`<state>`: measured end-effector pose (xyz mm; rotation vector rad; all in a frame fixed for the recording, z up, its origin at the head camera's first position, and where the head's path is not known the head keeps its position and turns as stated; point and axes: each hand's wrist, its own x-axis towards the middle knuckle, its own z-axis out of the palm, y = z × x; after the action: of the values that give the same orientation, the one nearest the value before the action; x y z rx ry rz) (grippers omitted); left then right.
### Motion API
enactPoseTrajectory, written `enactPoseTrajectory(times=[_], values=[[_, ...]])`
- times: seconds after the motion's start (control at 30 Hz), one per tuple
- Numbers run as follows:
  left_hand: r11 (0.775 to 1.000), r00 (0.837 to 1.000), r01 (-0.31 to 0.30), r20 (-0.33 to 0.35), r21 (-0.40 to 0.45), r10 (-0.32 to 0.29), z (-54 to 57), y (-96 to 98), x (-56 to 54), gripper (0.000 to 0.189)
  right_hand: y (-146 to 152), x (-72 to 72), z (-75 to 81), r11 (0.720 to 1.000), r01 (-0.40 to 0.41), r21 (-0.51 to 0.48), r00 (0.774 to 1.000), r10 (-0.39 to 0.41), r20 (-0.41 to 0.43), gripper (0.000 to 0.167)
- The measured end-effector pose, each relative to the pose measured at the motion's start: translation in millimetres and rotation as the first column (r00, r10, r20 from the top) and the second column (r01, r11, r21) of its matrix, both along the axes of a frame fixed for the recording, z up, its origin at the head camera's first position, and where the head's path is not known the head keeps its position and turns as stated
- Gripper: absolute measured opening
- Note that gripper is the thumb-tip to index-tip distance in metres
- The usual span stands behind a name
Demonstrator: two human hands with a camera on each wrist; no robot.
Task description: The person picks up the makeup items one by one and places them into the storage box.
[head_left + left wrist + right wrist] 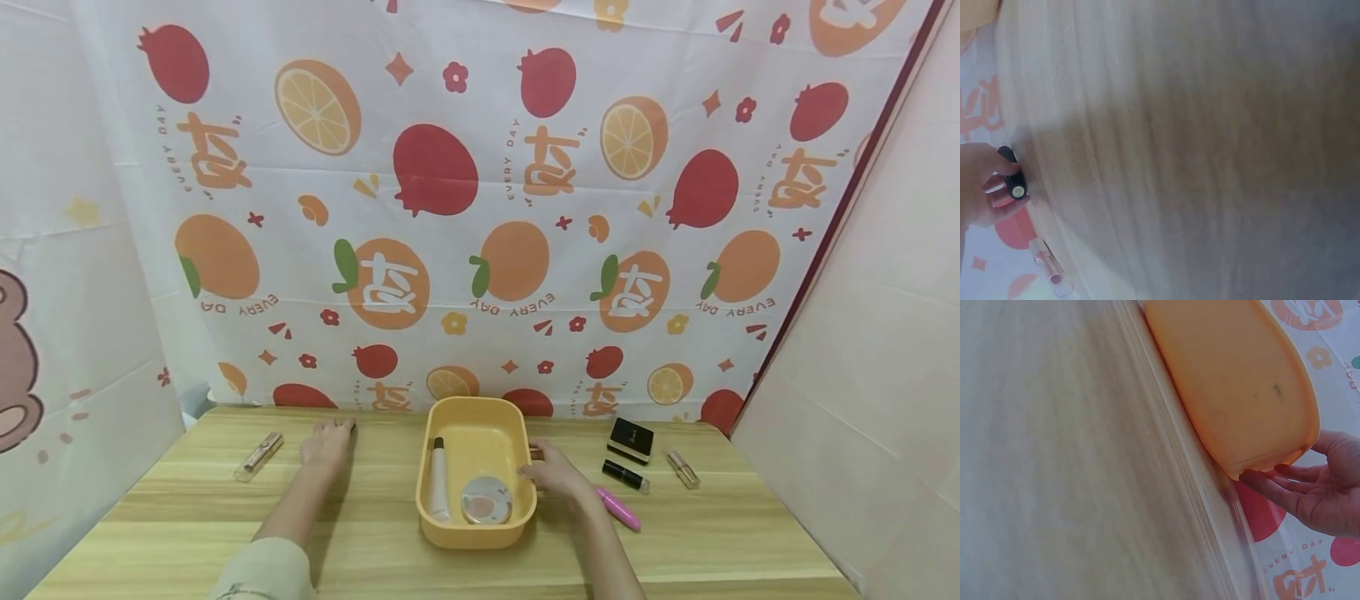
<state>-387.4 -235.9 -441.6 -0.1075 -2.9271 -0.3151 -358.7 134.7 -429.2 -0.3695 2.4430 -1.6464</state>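
My left hand (327, 444) is at the back of the table, left of the yellow bin. In the left wrist view it pinches a small black tube (1014, 178) with a pale round end; in the head view the fingers mostly hide this tube. My right hand (557, 472) grips the right wall of the yellow storage bin (476, 537), thumb at the rim and fingers against the outside, as the right wrist view also shows. Inside the bin lie a white squeeze tube (439, 483) with a black cap and a round compact (486, 502).
Left of my left hand lies a clear-and-gold lipstick tube (258, 457). To the right of the bin are a black square compact (630, 440), a black lipstick (626, 477), a pink tube (619, 509) and a small gold-pink tube (682, 469). A fruit-print curtain (465, 283) hangs behind the table.
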Motion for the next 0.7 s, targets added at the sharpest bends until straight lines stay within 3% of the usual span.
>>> enactPoseTrajectory(times=[0.4, 0.7], values=[[0.999, 0.999, -0.024, 0.031, 0.028, 0.023, 3.4, 3.0, -2.0, 0.057, 0.0, -2.1, 1.5, 1.000, 0.004, -0.001, 1.000, -0.004, 0.008, 0.057], [0.996, 0.998, -0.056, 0.016, 0.070, 0.055, 10.2, 5.1, -4.1, 0.043, 0.4, -3.5, 0.3, 1.000, 0.006, 0.003, 1.000, -0.006, 0.006, 0.057]])
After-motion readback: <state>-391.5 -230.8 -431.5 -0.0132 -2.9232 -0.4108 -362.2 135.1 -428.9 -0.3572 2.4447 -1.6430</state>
